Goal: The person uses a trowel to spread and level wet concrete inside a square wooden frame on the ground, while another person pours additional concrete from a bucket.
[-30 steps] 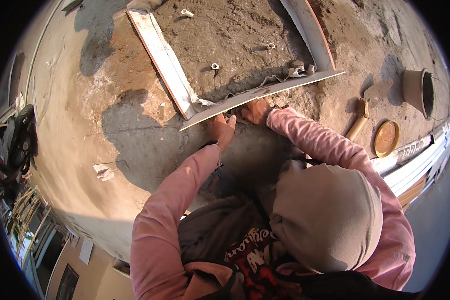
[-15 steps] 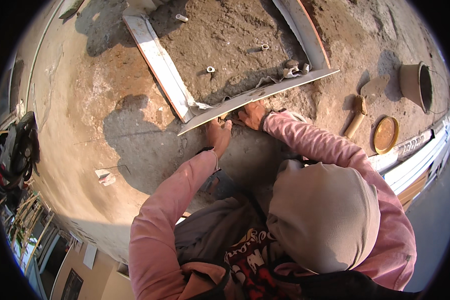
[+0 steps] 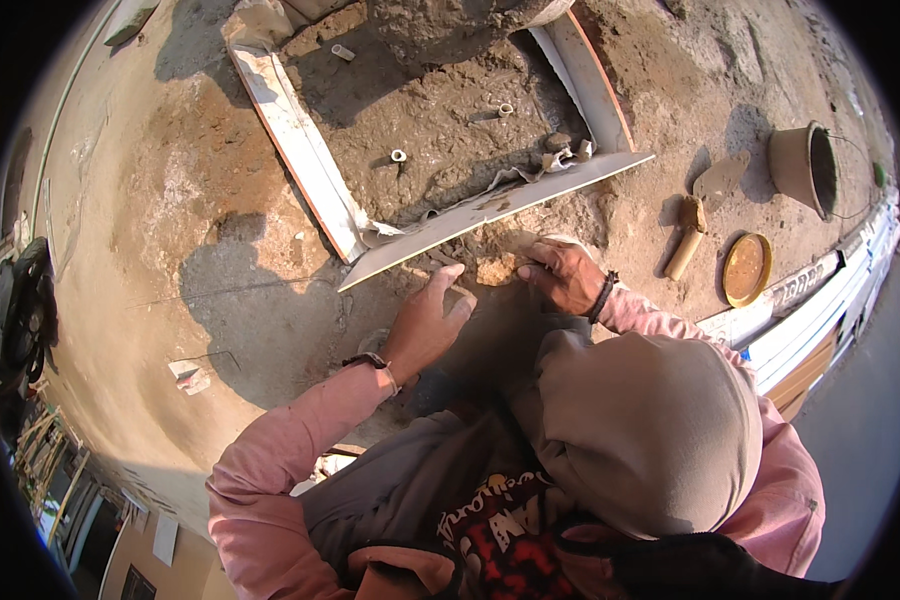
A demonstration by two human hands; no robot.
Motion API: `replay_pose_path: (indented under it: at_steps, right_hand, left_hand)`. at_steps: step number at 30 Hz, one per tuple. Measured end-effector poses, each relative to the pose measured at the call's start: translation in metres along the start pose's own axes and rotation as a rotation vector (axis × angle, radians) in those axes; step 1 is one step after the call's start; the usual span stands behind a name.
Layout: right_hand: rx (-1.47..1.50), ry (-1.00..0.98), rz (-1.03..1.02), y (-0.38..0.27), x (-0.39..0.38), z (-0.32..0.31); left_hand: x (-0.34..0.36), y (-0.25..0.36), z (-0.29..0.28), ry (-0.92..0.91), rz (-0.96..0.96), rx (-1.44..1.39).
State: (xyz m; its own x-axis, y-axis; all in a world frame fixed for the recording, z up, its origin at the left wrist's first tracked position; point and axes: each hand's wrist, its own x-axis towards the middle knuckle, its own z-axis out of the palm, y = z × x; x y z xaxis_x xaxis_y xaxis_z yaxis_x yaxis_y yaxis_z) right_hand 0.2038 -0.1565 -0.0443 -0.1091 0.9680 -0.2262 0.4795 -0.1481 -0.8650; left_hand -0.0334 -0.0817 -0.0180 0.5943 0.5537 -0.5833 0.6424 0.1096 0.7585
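Note:
My right hand pinches the right end of a rough, orange-brown piece of stone, low on the near side of a long pale board. My left hand is to the left of the stone, thumb and forefinger apart, with nothing in it. The board stands on edge as the near side of a frame. White side boards with reddish edges continue the frame. Inside lies wet grey-brown mortar, with short pale pipe ends sticking up. Crumpled pale sheeting shows along the board's inner side.
To the right stand a bucket with a wire handle and a round yellowish pan. A trowel and a short tan cylinder lie nearby. A small whitish, flat piece lies on the ground at left.
Both hands have drawn back from the board toward me, and the stone now shows between them. A heap of wet mortar has come into view at the top edge. The whole view has shifted slightly.

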Motion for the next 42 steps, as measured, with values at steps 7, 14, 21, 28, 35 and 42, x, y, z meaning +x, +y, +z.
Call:
replay_pose_path:
  at_steps: [7,14,21,28,35,42]
  right_hand:
    - [-0.299,-0.229,0.415,0.011,-0.106,-0.147]
    - [-0.536,-0.604,1.022,0.067,-0.187,-0.155]
    - [-0.678,-0.031,0.761,0.202,-0.26,-0.181]
    - [-0.441,0.396,1.098,0.172,-0.17,-0.128]
    - [-0.198,0.596,1.099,0.174,-0.153,-0.114]
    - [0.024,0.91,0.943,0.149,-0.178,-0.116]
  left_hand:
    - [-0.011,0.05,-0.063,-0.039,0.618,0.449]
    - [0.034,0.022,-0.084,0.034,0.473,0.503]
    - [0.053,-0.004,-0.07,-0.12,0.382,0.613]
    - [0.062,0.004,-0.087,-0.188,0.249,0.274]
    - [0.138,-0.05,-0.124,0.162,0.011,0.528]
    - [0.185,-0.079,-0.095,0.198,0.03,0.52]
